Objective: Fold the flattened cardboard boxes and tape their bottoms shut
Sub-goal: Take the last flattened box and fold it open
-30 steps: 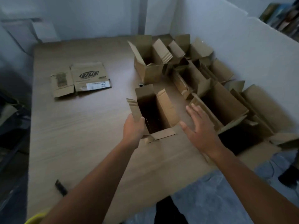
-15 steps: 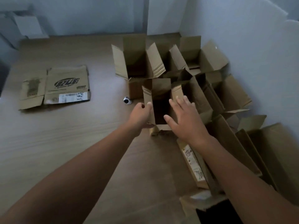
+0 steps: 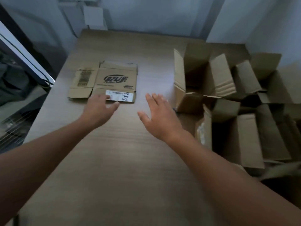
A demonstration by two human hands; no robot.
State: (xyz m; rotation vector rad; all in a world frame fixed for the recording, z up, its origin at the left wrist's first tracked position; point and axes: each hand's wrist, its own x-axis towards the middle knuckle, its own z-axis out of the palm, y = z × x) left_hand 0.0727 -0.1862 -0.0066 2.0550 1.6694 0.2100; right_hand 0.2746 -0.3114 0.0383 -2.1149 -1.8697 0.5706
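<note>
A flattened cardboard box [image 3: 110, 79] with a black logo and a white label lies on the wooden table [image 3: 123, 160], left of centre. My left hand [image 3: 99, 110] is stretched over its near edge, fingers relaxed, fingertips at the label. My right hand [image 3: 158, 116] hovers over bare table to the right of the flat box, fingers spread, holding nothing. Several folded open boxes [image 3: 203, 82] stand crowded along the right side.
White walls [image 3: 244, 18] close the far and right sides behind the folded boxes. The table's left edge [image 3: 48, 95] drops to dark clutter and a white-and-black bar. A small dark object [image 3: 174, 109] peeks out beside the nearest folded box.
Both hands have left the folded box, which now stands among the others on the right. They and the view swung left toward the flattened box.
</note>
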